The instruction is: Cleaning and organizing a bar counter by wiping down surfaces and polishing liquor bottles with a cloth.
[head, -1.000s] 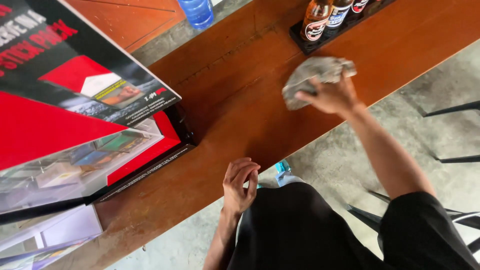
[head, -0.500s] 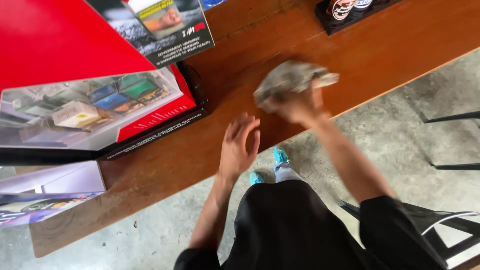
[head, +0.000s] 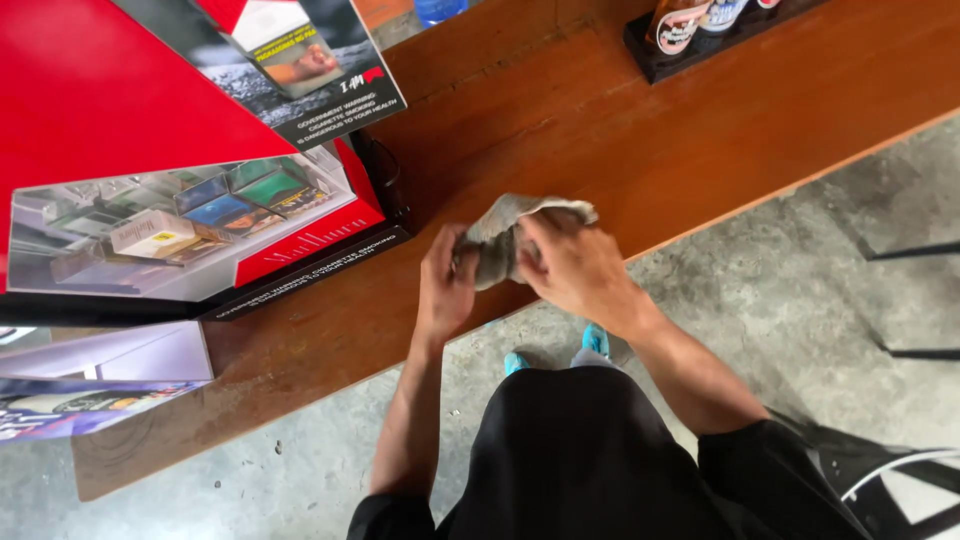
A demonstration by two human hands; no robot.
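A crumpled grey cloth (head: pixel 505 238) is held between both of my hands just above the front edge of a brown wooden counter (head: pixel 700 140). My left hand (head: pixel 446 285) grips the cloth's left side, thumb and fingers wrapped on it. On the cloth's right side, my right hand (head: pixel 578 268) closes over it from above and hides part of the fabric.
A red and black display case (head: pixel 190 200) with small packets behind a clear window stands on the counter at left. A dark tray of bottles (head: pixel 690 30) sits at the back. Grey concrete floor and black chair legs (head: pixel 910 300) are at right.
My right hand brought the cloth down and toward me from over the counter. My left hand rose from the counter edge and took hold of the cloth.
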